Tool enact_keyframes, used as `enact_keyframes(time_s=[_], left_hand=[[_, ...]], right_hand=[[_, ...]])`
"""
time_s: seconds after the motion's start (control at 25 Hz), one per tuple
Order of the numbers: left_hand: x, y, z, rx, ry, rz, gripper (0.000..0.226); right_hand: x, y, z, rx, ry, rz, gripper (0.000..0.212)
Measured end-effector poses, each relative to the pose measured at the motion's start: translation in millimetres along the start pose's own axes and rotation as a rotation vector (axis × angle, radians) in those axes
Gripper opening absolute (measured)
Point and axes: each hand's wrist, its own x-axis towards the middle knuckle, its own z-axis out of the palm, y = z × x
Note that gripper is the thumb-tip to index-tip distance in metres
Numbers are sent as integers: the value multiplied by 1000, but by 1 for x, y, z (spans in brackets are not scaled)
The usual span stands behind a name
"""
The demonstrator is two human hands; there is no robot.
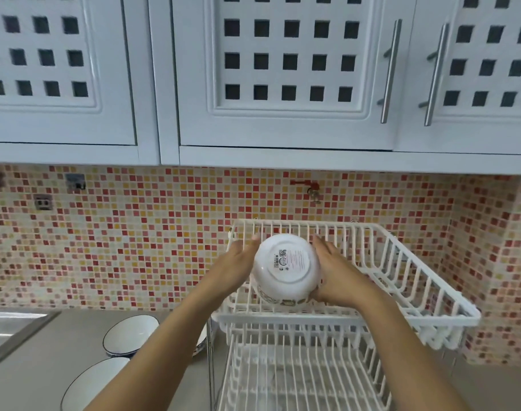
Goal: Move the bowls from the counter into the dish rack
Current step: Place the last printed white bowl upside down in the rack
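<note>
I have the white bowl [286, 267] turned upside down, its foot ring and printed label facing me, and I grasp it from both sides: my left hand [238, 264] is flat against its left wall, my right hand [337, 274] cups its right wall with the fingers reaching past the rim. The bowl hangs over the upper tier of the white dish rack [448, 317], toward the left half of that basket; whether its rim already touches the wires I cannot tell, since the bowl hides them.

To do this well, I judge I should lower it evenly, keeping the rim level so it meets the wires all at once instead of catching on one. The glaze looks slick, so I keep steady inward pressure until the wires take the weight, then slip my fingers out sideways. Setting it close to the left back corner would leave room for the rest.

On the grey counter [34, 378], left of the rack, a blue-rimmed bowl [131, 334] and a second rimmed bowl [93, 384] wait, with the edge of a patterned one [202, 342] just beside the rack's leg
</note>
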Motion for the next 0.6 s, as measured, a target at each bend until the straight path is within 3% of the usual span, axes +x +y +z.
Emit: enact_keyframes(time_s=[0.32,0.6], left_hand=[[-51,-28,-88,112,98,12,62],[-92,-134,-168,245,155,-120,60]], right_hand=[[-20,-126,23,115,157,-241,72],[-16,-231,139,164,58,-278,68]])
